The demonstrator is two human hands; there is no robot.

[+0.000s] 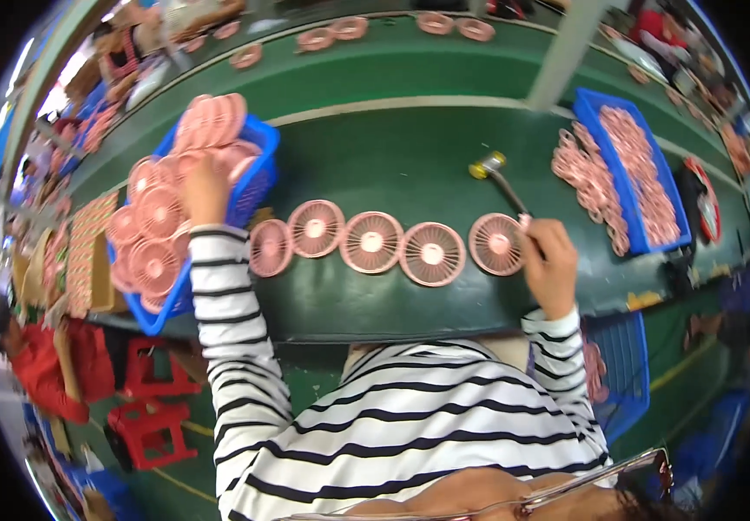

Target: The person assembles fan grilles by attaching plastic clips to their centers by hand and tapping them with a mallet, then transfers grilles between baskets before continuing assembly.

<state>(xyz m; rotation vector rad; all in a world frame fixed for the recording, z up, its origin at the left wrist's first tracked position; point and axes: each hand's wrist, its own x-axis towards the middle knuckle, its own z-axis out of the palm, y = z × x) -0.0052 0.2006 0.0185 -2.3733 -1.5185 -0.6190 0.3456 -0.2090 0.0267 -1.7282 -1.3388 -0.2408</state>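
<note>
My left hand reaches into a blue basket heaped with round pink fan guards; its fingertips are hidden among them. A row of several pink spoked fan guards lies across the green table in front of me. At the right end of that row, my right hand is closed with its fingertips at the rim of a fan guard. A hammer with a yellowish head lies just beyond, its dark handle running down toward those fingers.
On the right, pink ring-shaped parts lie piled beside a blue bin of similar pieces. A pale post rises beyond the table. Red stools and a seated person in red are at left. Below right stands another blue basket.
</note>
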